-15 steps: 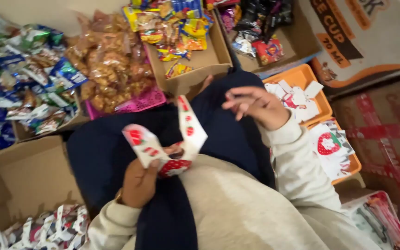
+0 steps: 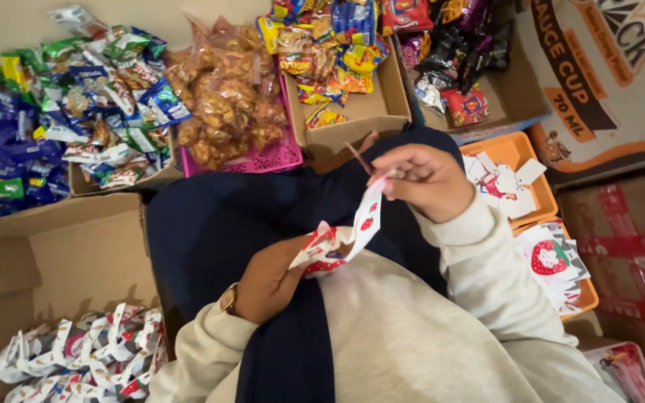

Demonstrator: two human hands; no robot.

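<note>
Cardboard boxes of snack packets ring a dark-clothed lap. Lower left, a box (image 2: 9, 261) holds a pile of finished strips (image 2: 83, 358); stock in the orange tray (image 2: 520, 149) at right is left. Left hand (image 2: 270, 280) grips a white strip (image 2: 341, 239) with red strawberry print, half folded, over the lap. Right hand (image 2: 427, 179) pinches its upper end and a thin stick (image 2: 357, 158).

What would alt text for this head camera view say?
Two hands work a red-and-white paper strip over a dark lap: the left hand grips it, the right hand pinches its upper end. Boxes of snack packets surround them.
</note>
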